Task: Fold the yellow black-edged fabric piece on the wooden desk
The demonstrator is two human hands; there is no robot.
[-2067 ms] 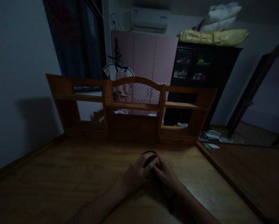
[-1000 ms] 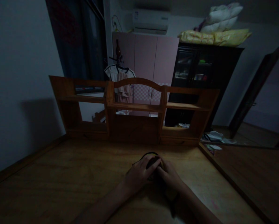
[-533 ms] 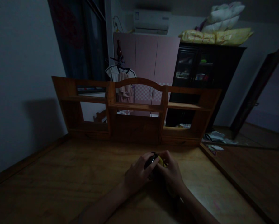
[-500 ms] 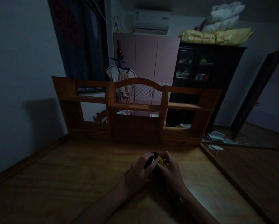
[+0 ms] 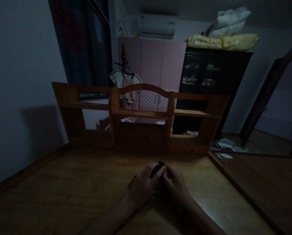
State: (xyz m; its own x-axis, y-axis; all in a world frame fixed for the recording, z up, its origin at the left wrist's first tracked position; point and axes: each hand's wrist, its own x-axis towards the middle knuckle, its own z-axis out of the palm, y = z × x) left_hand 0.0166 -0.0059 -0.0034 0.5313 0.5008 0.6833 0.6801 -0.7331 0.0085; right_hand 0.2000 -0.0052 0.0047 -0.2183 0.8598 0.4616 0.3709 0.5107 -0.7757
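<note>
Both hands are close together over the wooden bed panel or tabletop. Between them is a small dark, rounded object with a glossy top and a yellow edge; the dim light does not show its kind. My left hand wraps over its left side, fingers bent across the dark top. My right hand pinches at the right side, by the yellow part. Much of the object is hidden by the fingers, and its underside lies in shadow.
A wooden shelf unit stands along the far edge. A wall closes the left side, and a raised wooden rim runs along the right. Beyond are pink wardrobe doors and a dark cabinet.
My right hand's fingers have drawn in tighter against the object, so less yellow shows. My left hand keeps its grip. The view has tilted slightly.
</note>
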